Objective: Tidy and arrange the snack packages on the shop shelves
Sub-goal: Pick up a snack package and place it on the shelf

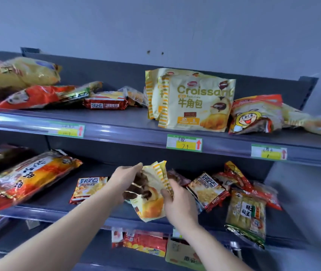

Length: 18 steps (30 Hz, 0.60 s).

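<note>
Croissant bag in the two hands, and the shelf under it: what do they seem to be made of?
Croissant bag: probably thin plastic film, printed and slightly glossy; it creases where the left hand and right hand grip it. Shelf: likely painted metal, dark grey and matt; it looks flat and rigid, with no sag.

One head-worn wide-angle camera faces the shop shelves close up, angled slightly down. The left hand (125, 178) and right hand (177, 200) sit low centre, the upper shelf (128, 132) above them.
</note>
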{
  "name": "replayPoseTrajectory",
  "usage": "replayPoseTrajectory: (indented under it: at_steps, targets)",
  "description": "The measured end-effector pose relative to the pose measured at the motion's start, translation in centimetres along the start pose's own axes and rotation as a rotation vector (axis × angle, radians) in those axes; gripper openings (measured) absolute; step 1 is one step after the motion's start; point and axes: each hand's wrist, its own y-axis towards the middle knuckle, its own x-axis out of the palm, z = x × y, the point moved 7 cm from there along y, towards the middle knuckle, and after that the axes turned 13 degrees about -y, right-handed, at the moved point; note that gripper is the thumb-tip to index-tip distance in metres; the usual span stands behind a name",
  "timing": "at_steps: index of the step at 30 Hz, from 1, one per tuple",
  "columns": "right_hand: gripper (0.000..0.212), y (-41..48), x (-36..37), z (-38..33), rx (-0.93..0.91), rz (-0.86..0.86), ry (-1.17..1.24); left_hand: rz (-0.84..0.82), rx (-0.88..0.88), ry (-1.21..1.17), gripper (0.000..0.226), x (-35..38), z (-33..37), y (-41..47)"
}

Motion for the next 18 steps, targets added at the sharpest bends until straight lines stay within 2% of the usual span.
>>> replayPoseTrajectory:
  at_steps: [3,5,8,10,12,15,18]
  targets:
    - [0.025,-0.7,-2.5,0.3,-0.021,0.032,0.080,-0.091,0.069,0.190,0.039,-1.0,1.5,-2.2]
    - [0.025,-0.8,-4.4,0.6,-0.019,0.029,0.216,-0.186,0.116,0.271,0.039,-1.1,3.2,-3.9]
    - [0.028,-0.7,-7.6,1.0,-0.039,0.091,0.399,-0.280,0.213,0.238,0.041,-0.7,6.7,-6.6]
    - [0.019,-0.2,-10.2,0.7,-0.043,0.161,0.494,-0.253,0.352,0.163,0.041,-0.4,9.4,-8.0]
    - [0.020,0.2,-13.2,0.3,-0.029,0.236,0.577,-0.164,0.553,0.162,0.040,-0.1,12.2,-9.1]
    - [0.028,1.3,-16.4,0.3,0.035,0.314,0.733,0.005,0.850,0.360,0.032,0.5,15.5,-10.1]
    - [0.022,3.0,-18.1,0.8,0.131,0.374,0.914,0.013,1.045,0.549,0.059,2.4,17.3,-10.5]
